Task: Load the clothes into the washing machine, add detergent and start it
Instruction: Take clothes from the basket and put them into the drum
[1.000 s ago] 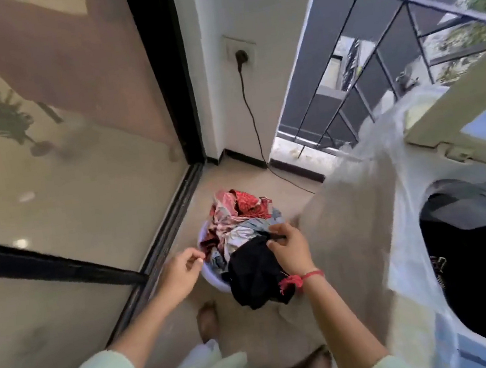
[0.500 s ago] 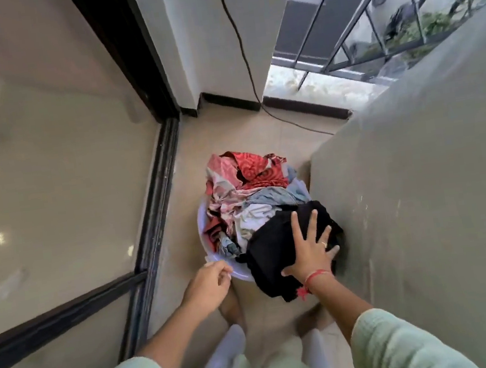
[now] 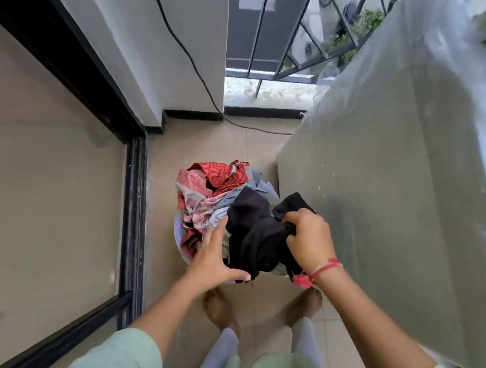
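Single head-worn wide-angle view, looking steeply down, close over laundry basket [image 3: 178, 238] beside washing machine [image 3: 391, 195]

Tub [image 3: 179, 241] mostly buried under clothes [image 3: 206, 195]; only rim showed, 9 o'clock side. Washer [image 3: 391, 195] cut off by frame edge at 3 o'clock. Right hand [image 3: 309, 238]: fingertips hidden in black garment [image 3: 254, 231].

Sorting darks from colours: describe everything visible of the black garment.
The black cloth garment is plain, soft-looking and crumpled, with no print visible. It lies bunched on the near, right side of the mixed pile of clothes in the pale round tub. The right hand grips a fold of it; the left hand, fingers straight, touches its left edge.
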A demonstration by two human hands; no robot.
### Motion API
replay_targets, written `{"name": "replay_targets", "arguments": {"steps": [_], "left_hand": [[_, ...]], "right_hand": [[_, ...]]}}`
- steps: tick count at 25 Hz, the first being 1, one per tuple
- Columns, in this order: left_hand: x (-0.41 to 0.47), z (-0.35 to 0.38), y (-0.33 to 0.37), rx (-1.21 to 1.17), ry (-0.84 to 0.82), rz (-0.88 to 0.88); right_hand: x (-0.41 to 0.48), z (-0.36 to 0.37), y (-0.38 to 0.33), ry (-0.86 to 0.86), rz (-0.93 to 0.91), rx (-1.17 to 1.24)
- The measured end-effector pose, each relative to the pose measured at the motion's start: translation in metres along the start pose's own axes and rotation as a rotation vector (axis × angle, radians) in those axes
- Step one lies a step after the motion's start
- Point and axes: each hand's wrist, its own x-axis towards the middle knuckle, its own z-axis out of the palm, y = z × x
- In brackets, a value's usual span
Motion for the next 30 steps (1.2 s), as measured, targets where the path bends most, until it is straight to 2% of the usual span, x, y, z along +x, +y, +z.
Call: {"name": "replay_targets", "arguments": {"steps": [4, 6, 8, 11, 15, 17, 19, 21, 22, 23, 24, 25, 27, 28, 30], "left_hand": [[-0.016, 0.000, 0.061, 0.047, 0.000, 0.246], [-0.022, 0.002, 0.082, 0.057, -0.025, 0.305], [-0.034, 0.005, 0.104, 0.051, 0.036, 0.330], [-0.063, -0.008, 0.143, 0.013, 0.170, 0.376], [-0.099, -0.054, 0.202, 0.010, 0.377, 0.525], [-0.117, -0.073, 0.230, 0.001, 0.466, 0.516], [-0.131, -0.087, 0.251, -0.054, 0.554, 0.566], [-0.155, -0.101, 0.273, -0.089, 0.600, 0.608], [-0.167, -0.109, 0.286, -0.106, 0.612, 0.633], [-0.179, -0.118, 0.303, -0.136, 0.627, 0.665], [-0.194, -0.128, 0.320, -0.193, 0.652, 0.704], [-0.208, -0.138, 0.337, -0.257, 0.666, 0.751], [-0.232, -0.154, 0.367, -0.389, 0.664, 0.831], [-0.241, -0.159, 0.378, -0.449, 0.648, 0.869], [-0.255, -0.163, 0.394, -0.531, 0.635, 0.911]], "right_hand": [[-0.052, -0.035, -0.030, 0.000, -0.119, 0.013], [-0.064, -0.055, -0.036, 0.016, -0.157, -0.022], [-0.075, -0.078, -0.035, 0.021, -0.180, -0.058], [-0.094, -0.121, -0.046, 0.184, -0.280, -0.019], [-0.115, -0.191, -0.065, 0.523, -0.363, 0.135], [-0.125, -0.227, -0.058, 0.516, -0.404, 0.330], [-0.132, -0.246, -0.040, 0.423, -0.417, 0.747], [-0.142, -0.239, -0.019, 0.579, -0.335, 1.173], [-0.143, -0.225, -0.008, 0.681, -0.234, 1.305], [-0.142, -0.209, 0.003, 0.699, -0.100, 1.341], [-0.138, -0.193, 0.009, 0.612, -0.006, 1.303], [-0.133, -0.177, 0.010, 0.416, 0.030, 1.222], [-0.120, -0.160, -0.004, 0.051, -0.088, 1.052], [-0.109, -0.157, -0.012, 0.002, -0.162, 1.007], [-0.089, -0.172, -0.026, 0.033, -0.226, 1.057]]}}
